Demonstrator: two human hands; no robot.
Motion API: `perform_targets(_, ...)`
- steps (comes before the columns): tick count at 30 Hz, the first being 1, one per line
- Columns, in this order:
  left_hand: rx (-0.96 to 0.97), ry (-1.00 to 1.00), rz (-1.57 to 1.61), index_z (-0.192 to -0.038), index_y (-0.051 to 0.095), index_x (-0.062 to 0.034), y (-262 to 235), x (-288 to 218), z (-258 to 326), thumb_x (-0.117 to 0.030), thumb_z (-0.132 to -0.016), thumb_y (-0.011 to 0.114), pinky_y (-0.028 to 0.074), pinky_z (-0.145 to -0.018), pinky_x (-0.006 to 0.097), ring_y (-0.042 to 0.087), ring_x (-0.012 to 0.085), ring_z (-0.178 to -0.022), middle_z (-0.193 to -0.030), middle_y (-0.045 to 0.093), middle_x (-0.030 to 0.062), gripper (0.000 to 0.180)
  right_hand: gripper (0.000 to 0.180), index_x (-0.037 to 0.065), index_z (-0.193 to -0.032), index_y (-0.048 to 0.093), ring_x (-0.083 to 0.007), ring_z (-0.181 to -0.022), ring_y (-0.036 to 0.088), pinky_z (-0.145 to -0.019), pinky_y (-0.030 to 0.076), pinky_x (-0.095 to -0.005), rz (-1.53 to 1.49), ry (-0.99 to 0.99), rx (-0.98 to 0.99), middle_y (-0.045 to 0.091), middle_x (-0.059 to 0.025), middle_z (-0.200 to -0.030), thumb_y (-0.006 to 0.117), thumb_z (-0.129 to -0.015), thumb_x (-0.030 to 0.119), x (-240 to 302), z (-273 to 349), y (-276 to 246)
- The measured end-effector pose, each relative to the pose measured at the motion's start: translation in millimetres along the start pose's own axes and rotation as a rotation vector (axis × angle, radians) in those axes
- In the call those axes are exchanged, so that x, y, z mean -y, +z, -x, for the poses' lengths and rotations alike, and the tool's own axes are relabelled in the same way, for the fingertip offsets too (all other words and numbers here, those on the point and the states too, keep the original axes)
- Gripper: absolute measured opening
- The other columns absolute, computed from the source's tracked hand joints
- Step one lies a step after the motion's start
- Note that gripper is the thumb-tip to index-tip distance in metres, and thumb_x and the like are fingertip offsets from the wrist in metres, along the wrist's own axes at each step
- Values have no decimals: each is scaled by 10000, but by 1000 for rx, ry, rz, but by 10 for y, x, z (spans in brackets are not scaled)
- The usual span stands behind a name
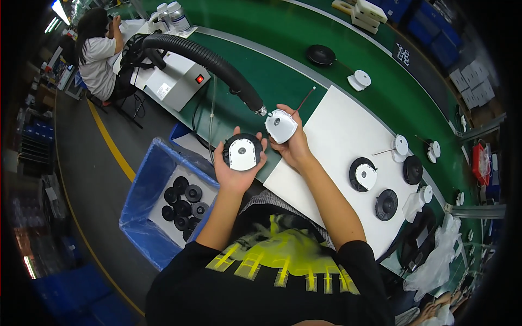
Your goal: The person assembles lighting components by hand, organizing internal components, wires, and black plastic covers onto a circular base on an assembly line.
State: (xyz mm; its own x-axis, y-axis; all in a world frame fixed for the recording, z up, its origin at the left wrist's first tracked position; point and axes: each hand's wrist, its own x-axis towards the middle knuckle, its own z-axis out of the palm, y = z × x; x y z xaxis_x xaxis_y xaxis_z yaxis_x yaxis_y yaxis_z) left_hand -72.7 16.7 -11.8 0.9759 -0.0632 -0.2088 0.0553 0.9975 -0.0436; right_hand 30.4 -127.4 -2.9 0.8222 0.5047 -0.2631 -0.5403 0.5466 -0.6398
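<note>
The work seems to stand partway through, with one piece cradled in each hand at the centre of the frame. The left hand (230, 177) grips a black-rimmed unit (242, 154) by its edges, and its white plate already sits against the dark round body. The right hand (294, 148) pinches a loose white housing (279, 126), a thin red wire sticking up beside it, just by the metal tip of the black hose (239, 87); whether tip and housing touch, I cannot tell. That housing has no black body on it, so joining the two kinds of part looks undone there. On the white desk (337, 127), right of centre, one black-and-white unit (365, 176) lies with its parts together, while a ribbed black disc (386, 205) and a wired white piece (400, 147) lie separately and appear to be left over for later. More white and black parts rest on the green belt (293, 38) at upper right, and the blue bin (140, 191) at lower left holds a cluster of black round pieces (182, 208).
</note>
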Motion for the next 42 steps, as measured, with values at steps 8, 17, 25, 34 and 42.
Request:
perform_targets(8,20,37,11,-1374,506,-225,-21,-380,161,-484,-926,460,425,-958,531,420,422,-1279,-1389,459,235,519,503,150,-1377,439,-175,-724,532,-523,397,-234,-205,65,74,575,-133,-981,247,-1030,459,-188,-94,-59)
perform_targets(17,89,54,-13,-1404,477,-238,-9,-554,105,-550,-939,404,412,-980,569,404,454,-1297,-1429,426,239,565,501,187,-1376,460,-166,-885,628,-647,488,-282,-183,24,203,625,-30,-1008,262,-1021,480,-267,-53,35)
perform_targets(25,30,114,-224,-1465,394,-207,125,-398,-131,-471,-912,437,269,-1121,607,360,464,-1355,-1455,373,298,614,469,205,-1324,482,-152,-763,575,-577,432,-274,-234,17,151,616,-29,-986,302,-1017,511,-231,-137,-28)
perform_targets(34,214,-211,-200,-1448,409,-222,276,9,-684,-552,-957,340,306,-1091,634,337,525,-1346,-1448,397,279,595,475,223,-1337,454,-164,-575,367,-519,320,-286,-326,-240,379,500,-166,-794,326,-994,524,263,833,155)
perform_targets(42,175,-186,-375,-1447,368,-224,269,469,-458,-591,-975,305,483,-937,578,534,495,-1182,-1366,479,293,600,504,133,-1201,428,-163,-655,452,-594,395,-292,97,-522,43,530,-152,-822,321,-973,570,382,1022,16)
